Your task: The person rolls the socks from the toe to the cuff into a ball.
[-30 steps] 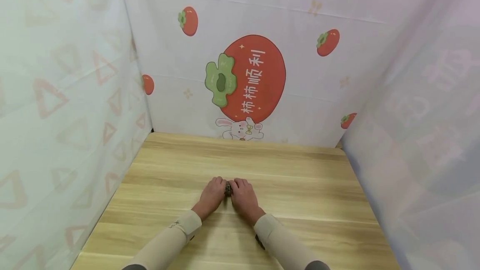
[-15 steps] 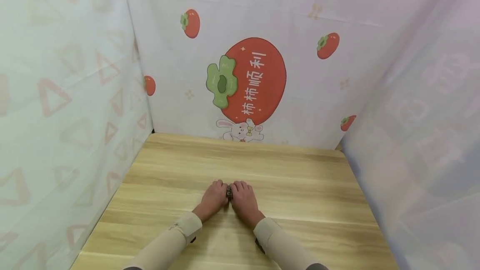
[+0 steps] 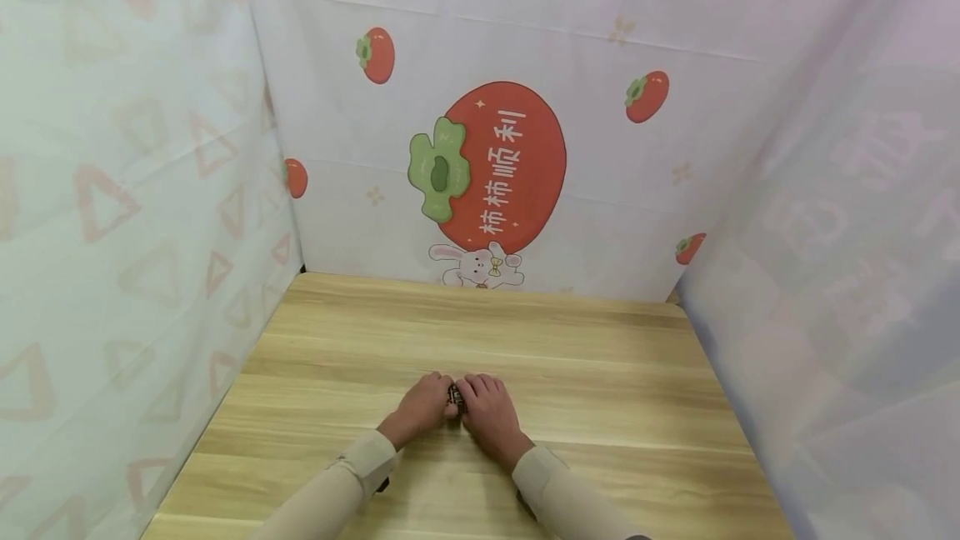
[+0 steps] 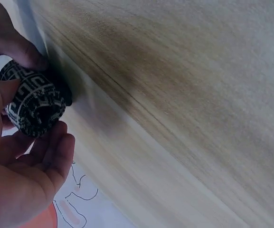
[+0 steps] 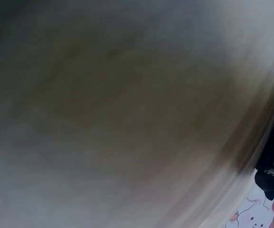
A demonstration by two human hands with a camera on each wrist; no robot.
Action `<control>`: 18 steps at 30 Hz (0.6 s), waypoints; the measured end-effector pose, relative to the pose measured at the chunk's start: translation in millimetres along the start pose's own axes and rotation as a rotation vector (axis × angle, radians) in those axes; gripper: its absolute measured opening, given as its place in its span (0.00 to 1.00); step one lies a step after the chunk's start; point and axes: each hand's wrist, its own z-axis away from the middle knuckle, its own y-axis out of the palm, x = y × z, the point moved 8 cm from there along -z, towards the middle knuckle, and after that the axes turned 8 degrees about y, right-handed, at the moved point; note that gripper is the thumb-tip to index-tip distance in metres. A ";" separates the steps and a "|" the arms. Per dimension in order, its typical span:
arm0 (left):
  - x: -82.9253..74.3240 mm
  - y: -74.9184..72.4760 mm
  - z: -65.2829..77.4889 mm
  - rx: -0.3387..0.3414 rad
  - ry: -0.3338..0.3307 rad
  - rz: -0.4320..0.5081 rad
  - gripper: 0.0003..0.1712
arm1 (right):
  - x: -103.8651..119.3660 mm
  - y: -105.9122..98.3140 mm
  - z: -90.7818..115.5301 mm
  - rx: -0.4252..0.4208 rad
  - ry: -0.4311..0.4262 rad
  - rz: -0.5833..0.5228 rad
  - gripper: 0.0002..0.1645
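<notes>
Tilted since the earlier frame, the patterned black roll (image 4: 32, 98) is grasped by the fingers of the left hand (image 3: 426, 402) and right hand (image 3: 490, 412), handling seemingly begun, release remaining.

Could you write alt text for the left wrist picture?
A person's left grip and right grip hold a patterned dark roll at the picture's left. A wood-grained table stretches rightward; part of a cartoon shows below.
</notes>
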 end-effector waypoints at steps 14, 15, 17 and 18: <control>14.8 6.1 -0.4 0.128 -0.014 0.271 0.11 | 2.9 -9.3 5.8 -0.062 -0.076 -0.027 0.23; 16.5 5.0 -0.4 0.127 -0.029 0.297 0.12 | 2.2 -11.1 5.6 -0.072 -0.073 -0.048 0.24; 18.6 1.1 -0.3 0.112 -0.057 0.362 0.14 | -0.4 -13.6 4.6 -0.077 -0.052 -0.088 0.28; 19.3 -0.9 -0.3 0.104 -0.070 0.396 0.16 | -2.2 -14.3 4.0 -0.075 -0.035 -0.110 0.30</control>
